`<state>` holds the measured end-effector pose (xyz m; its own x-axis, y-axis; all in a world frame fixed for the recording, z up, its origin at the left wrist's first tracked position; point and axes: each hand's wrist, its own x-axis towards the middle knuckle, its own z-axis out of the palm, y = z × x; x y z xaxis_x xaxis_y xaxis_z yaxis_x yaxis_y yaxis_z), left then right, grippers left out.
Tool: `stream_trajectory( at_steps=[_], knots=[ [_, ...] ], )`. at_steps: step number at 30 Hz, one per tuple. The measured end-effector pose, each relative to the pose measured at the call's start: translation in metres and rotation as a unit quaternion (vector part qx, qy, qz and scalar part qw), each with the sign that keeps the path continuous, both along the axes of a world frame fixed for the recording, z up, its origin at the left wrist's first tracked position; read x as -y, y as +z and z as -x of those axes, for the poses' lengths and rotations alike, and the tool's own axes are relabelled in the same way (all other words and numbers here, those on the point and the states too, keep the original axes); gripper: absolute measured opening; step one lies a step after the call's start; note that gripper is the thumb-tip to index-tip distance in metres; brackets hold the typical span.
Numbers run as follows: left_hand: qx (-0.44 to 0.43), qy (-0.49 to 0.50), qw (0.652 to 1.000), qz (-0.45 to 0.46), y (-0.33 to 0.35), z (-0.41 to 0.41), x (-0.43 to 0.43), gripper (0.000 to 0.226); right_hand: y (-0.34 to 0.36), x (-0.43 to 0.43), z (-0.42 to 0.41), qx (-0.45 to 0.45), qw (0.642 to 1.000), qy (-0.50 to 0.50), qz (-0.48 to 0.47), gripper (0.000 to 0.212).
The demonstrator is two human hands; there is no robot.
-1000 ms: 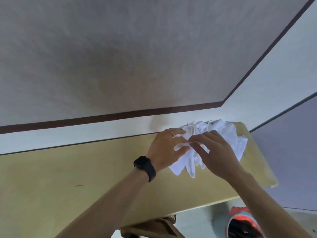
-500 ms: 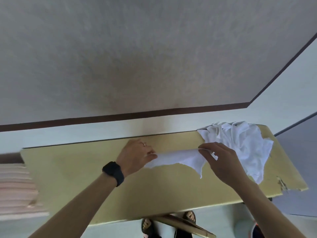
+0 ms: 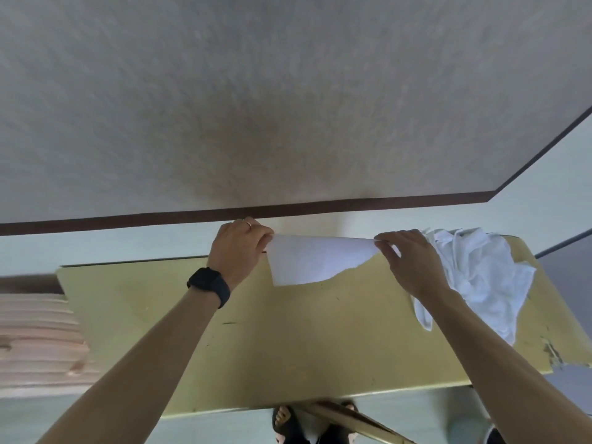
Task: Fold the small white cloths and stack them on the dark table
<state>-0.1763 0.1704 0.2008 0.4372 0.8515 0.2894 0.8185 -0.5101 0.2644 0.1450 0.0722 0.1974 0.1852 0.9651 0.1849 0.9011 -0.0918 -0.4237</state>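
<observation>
Above yellow table (image 3: 288,341), by pale wall, cloth (image 3: 315,259) held stretched between hands, long axis left-right, lower edge hanging toward table. Pile (image 3: 480,277) of white cloths heaped at table's right end, behind right wrist. Left hand (image 3: 238,248) pinched on cloth's left corner; right hand (image 3: 408,261) pinched on right corner.

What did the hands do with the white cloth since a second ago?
Both hands, left hand and right hand, pulled one cloth out of the pile and leftward, moved apart, and lifted it, stretched by its top corners. The pile stayed on the table.
</observation>
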Motion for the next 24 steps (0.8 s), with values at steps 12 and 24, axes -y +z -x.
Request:
stream_trajectory(
  at_steps=[12, 24],
  knots=[
    [-0.074, -0.061, 0.994, -0.043, -0.083, 0.028, 0.105, 0.028, -0.081, 0.092, 0.006, -0.02, 0.999, 0.028, 0.009, 0.008],
    [-0.102, -0.044, 0.956, 0.272, -0.166, 0.04, 0.239, 0.01, -0.171, 0.236, 0.036, -0.103, 0.94, -0.008, 0.325, 0.017]
  ],
)
